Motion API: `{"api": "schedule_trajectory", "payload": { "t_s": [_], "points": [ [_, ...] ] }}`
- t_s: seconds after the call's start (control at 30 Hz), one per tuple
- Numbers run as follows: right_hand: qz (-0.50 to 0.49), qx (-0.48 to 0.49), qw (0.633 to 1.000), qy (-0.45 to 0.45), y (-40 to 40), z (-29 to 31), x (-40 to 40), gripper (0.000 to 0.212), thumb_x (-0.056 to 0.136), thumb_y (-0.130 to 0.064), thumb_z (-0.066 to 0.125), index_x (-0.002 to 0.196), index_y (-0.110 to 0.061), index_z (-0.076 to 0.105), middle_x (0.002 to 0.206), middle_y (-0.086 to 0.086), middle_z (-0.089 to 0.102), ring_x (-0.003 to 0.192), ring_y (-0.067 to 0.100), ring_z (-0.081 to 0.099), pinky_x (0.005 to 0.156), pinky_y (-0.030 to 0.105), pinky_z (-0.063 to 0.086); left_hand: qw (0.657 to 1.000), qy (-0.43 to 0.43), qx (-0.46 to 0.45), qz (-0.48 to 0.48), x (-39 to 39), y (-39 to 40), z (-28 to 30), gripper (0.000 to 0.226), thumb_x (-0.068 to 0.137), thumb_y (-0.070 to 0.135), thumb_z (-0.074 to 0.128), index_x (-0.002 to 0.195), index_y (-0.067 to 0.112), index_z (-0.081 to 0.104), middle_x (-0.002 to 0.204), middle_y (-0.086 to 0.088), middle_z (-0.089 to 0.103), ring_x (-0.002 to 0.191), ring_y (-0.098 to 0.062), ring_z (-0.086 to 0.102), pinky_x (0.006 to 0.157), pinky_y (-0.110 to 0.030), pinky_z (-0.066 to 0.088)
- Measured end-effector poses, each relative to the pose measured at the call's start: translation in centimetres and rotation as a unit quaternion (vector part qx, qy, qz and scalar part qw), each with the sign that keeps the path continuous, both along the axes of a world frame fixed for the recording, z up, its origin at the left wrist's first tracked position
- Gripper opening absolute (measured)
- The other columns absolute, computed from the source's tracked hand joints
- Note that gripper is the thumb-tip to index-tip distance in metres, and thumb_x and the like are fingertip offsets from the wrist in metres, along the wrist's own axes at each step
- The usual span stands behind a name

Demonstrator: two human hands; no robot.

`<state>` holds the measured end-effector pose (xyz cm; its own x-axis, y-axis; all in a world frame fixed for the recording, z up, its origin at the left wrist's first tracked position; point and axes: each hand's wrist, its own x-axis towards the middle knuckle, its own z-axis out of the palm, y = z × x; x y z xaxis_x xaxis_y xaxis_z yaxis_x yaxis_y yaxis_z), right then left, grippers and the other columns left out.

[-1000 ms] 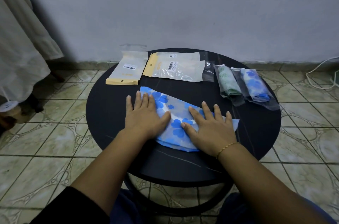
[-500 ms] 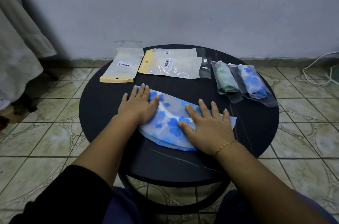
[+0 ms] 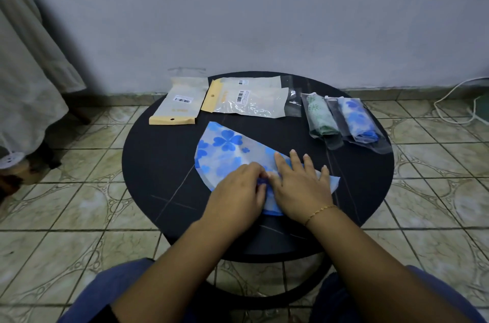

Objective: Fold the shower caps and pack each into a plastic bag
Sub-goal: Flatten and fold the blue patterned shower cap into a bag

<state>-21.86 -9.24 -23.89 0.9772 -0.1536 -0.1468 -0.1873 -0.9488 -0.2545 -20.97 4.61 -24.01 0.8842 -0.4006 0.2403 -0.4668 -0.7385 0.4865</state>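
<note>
A blue-flowered shower cap [image 3: 227, 153] lies folded into a half-round on the round black table [image 3: 158, 164], its curved edge toward the person and its far corner pointing at the flat packets behind. The right hand [image 3: 299, 190] rests on the cap's right part with its fingers [image 3: 293, 158] straight and spread, pinning the film down. The left hand [image 3: 235, 195] sits just beside it at the near edge, its fingers curled and apparently pinching the blue elastic hem, though the exact grip is partly hidden by the knuckles. Behind lie one packet with a yellow header [image 3: 177, 103] and a second stack of clear packets [image 3: 246, 100]; to the right, two filled plastic bags hold a rolled green cap [image 3: 320, 116] and a rolled blue cap [image 3: 357, 119], side by side. The cap looks like very thin plastic film: almost weightless, limp and likely slippery on the smooth tabletop, so it should spring open or skate away unless one palm keeps it flat. The gathered elastic hem seems the best place to take hold, being thicker and less slick than the sheet. It appears that two caps are packed and this one is partway through folding, with the next fold probably starting from that hem.
</note>
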Motion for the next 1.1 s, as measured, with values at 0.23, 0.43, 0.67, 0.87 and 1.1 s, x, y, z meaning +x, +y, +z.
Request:
{"api": "schedule_trajectory", "payload": {
  "t_s": [0.23,0.43,0.67,0.87,1.1],
  "points": [
    [0.096,0.121,0.987,-0.044,-3.3,1.5,-2.7,0.047,0.094,-0.034,0.051,0.14,-0.032,0.039,0.156,-0.004,0.02,0.143,0.012,0.017,0.114,0.033,0.019,0.998,-0.018,0.058,-0.032,1.2,3.0,-0.2,0.015,0.092,0.027,0.055,0.104,0.027,0.063,0.106,0.012,0.057,0.105,-0.01,0.051,0.085,-0.03,0.045],
    [0.127,0.161,0.973,-0.103,-4.1,1.4,-5.5,0.029,0.087,-0.029,0.063,0.116,-0.029,0.061,0.147,-0.007,0.035,0.135,0.01,0.034,0.11,0.032,0.028,0.988,-0.134,0.024,-0.068,-0.7,2.6,-0.1,0.022,0.079,0.015,0.047,0.089,0.02,0.066,0.096,0.005,0.061,0.086,-0.019,0.061,0.062,-0.035,0.053],
    [0.165,0.203,0.959,-0.106,-4.7,0.6,-8.3,0.05,0.078,-0.057,0.061,0.123,-0.037,0.056,0.145,-0.02,0.03,0.132,-0.003,0.028,0.113,0.035,0.025,0.977,-0.119,0.032,-0.174,-3.9,2.9,-0.4,0.033,0.084,0.055,0.052,0.093,0.027,0.068,0.092,0.012,0.061,0.084,-0.011,0.059,0.071,-0.028,0.05],
    [0.261,-0.008,0.953,-0.156,-4.7,-1.4,-9.7,0.079,0.068,-0.063,0.052,0.137,-0.026,0.047,0.154,-0.007,0.024,0.139,0.007,0.02,0.102,0.029,0.027,0.969,-0.146,0.067,-0.189,-3.5,4.1,-1.0,0.058,0.072,0.077,0.054,0.097,0.027,0.068,0.099,0.009,0.06,0.09,-0.012,0.059,0.079,-0.024,0.047],
    [0.253,0.059,0.943,-0.206,-5.2,-2.3,-9.7,0.057,0.074,-0.036,0.062,0.128,-0.018,0.058,0.136,-0.003,0.052,0.129,0.008,0.037,0.104,0.022,0.028,0.968,-0.171,0.065,-0.172,-3.8,4.0,-1.3,0.051,0.07,0.071,0.057,0.091,0.026,0.068,0.095,0.008,0.061,0.086,-0.013,0.059,0.072,-0.026,0.051]
  ]
}}
